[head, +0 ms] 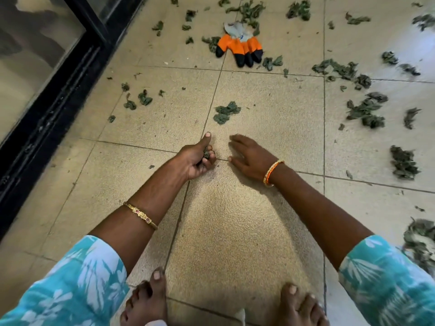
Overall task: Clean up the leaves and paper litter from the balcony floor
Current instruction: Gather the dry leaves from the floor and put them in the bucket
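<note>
Leaves (pixel 364 111) lie scattered over the beige floor tiles (pixel 270 97) — dark green, dried and curled into crumpled clumps, thickest along the right side and at the far end, with a smaller clump (pixel 226 112) just ahead of the hands. The left hand (pixel 197 158) has its fingers curled round a small wad of leaves (pixel 207 154), thumb stretched forward. The right hand (pixel 247 154) is low over the tile just beside it, fingers straight and slightly spread, holding nothing; whether it touches the floor cannot be told. An orange glove (pixel 242 47) with black fingertips lies farther off among the leaves — a pale crumpled scrap (pixel 237 28) at its cuff. A black door frame (pixel 58 90) runs along the left.
</note>
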Demonstrator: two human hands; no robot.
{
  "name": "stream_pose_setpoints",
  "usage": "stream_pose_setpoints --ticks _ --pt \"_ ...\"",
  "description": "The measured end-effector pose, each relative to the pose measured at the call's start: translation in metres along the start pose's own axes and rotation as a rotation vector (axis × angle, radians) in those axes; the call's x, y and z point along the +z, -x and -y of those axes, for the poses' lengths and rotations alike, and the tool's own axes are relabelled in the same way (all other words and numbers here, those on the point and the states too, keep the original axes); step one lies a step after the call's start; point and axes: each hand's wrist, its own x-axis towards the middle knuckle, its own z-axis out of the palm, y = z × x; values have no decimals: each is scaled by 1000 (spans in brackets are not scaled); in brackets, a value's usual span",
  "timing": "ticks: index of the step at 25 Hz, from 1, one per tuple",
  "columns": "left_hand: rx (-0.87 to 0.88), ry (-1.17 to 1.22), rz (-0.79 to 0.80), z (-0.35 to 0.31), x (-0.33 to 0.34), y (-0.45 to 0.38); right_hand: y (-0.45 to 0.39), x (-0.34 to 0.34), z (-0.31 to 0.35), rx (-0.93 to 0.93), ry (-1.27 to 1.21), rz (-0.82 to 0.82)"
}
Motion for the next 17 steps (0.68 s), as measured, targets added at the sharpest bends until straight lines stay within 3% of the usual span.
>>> stream_pose_setpoints --ticks 4,12,17 --pt "12 -122 -18 3 4 5 35 17 0 -79 75 -170" --pt "13 -289 -2 5 20 6 62 36 34 -69 179 -302" --pt "-11 -177 75 5 9 -4 55 30 43 21 239 -234"
